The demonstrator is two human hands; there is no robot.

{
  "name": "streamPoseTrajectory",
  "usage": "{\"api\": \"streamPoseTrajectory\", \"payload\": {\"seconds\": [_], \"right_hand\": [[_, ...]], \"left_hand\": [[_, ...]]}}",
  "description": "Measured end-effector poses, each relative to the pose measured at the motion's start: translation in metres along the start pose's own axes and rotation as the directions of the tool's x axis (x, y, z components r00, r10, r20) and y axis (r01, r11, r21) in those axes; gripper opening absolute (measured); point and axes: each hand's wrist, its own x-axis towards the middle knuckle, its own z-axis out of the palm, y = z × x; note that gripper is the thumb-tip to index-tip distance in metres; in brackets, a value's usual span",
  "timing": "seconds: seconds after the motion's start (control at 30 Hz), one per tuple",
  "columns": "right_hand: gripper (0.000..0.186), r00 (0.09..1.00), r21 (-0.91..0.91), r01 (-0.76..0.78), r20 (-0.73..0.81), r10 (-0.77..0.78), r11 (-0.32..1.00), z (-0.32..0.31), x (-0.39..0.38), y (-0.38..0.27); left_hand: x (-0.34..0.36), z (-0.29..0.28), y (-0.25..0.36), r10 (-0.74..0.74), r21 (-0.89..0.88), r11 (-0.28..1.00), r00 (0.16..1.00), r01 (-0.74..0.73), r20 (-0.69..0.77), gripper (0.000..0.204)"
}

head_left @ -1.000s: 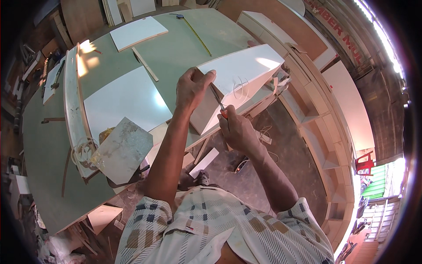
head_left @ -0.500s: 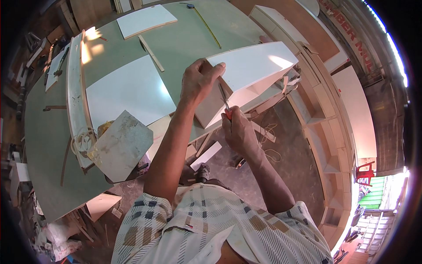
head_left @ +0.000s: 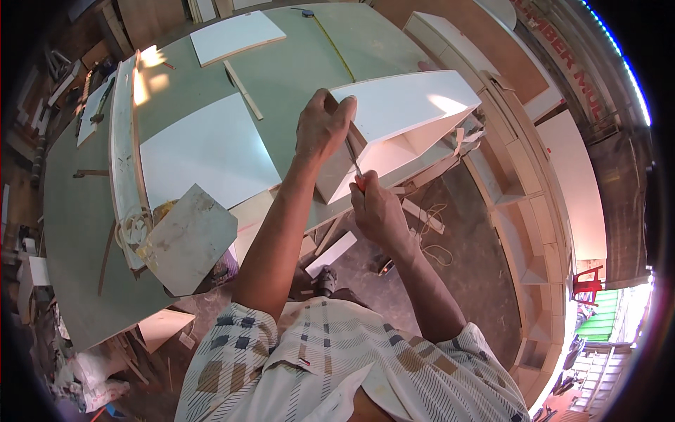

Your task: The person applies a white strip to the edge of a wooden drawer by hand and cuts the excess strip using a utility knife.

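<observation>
My left hand [head_left: 325, 126] grips the near left corner of a white wooden drawer-like box [head_left: 408, 102], thumb on top and fingers over its brown side panel. The box rests at the table's near edge, with its hollow inside facing right and toward me. My right hand [head_left: 381, 214] is closed round the red handle of a tool with a narrow metal blade [head_left: 356, 166]. Its blade points up along the box's near edge, just below my left hand. Whether the tip touches the wood, and the exact kind of blade, I cannot make out.
White boards [head_left: 207, 151] lie on the green table [head_left: 281, 81], with a tape measure [head_left: 307, 13] drawn out at the back. A stained, angular board [head_left: 193, 239] sits at the near left beside a coiled cord [head_left: 133, 228]. A long shelf unit [head_left: 520, 218] stands right.
My right hand and the tool have shifted slightly left along the box's edge. My left hand keeps its hold, and the whole view has moved a little.
</observation>
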Motion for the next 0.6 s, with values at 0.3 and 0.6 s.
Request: {"api": "streamPoseTrajectory", "payload": {"seconds": [0.3,0.6], "right_hand": [[0.022,0.996,-0.075,0.088,0.016,-0.087,0.993,0.056,-0.013,0.05],[0.021,0.996,-0.013,0.083,0.018,-0.083,0.996,0.104,-0.011,0.074]], "left_hand": [[0.01,0.003,-0.006,0.069,0.053,0.996,0.997,-0.067,-0.04,0.041],[0.042,-0.004,-0.033,0.14,0.098,0.987,0.984,-0.129,-0.108,0.036]]}}
